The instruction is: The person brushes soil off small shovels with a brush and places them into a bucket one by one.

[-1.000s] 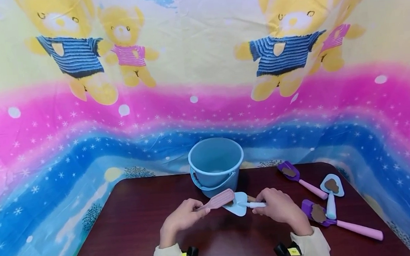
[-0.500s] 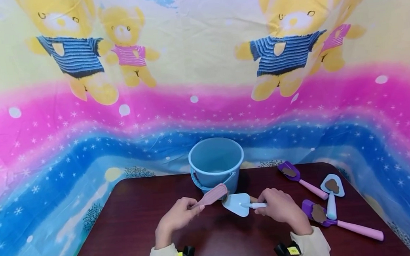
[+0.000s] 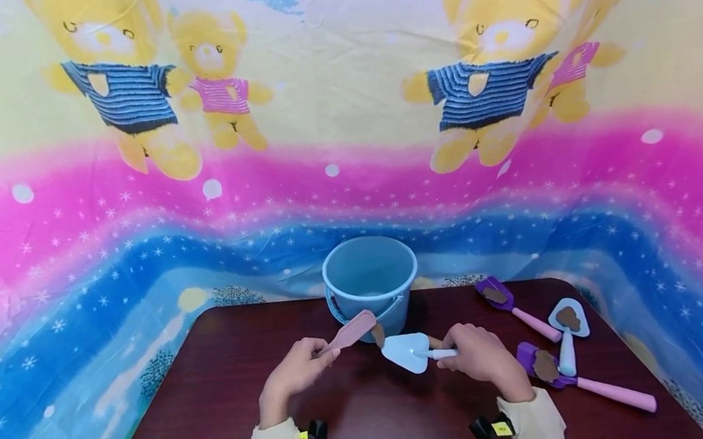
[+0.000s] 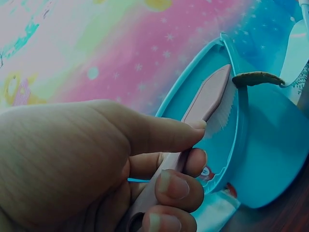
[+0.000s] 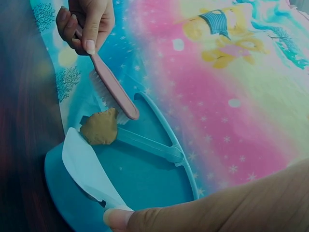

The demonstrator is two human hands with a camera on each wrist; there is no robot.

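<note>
Between brush [image 3: 355, 329] and shovel [image 3: 407, 352], brown lump [image 3: 379, 335] further out than before

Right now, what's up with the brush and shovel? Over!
Left hand grips brush. Right hand grips shovel. Brown lump between brush and shovel tip. Bucket close behind.

Bucket [image 3: 369, 262] blocks beyond trowel [image 3: 406, 352]; table's left side [image 3: 216, 385] passable

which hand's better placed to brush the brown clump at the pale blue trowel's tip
Probably the left hand, gripping the white-bristled pink brush close to the clump; the right hand holds the trowel.
</note>
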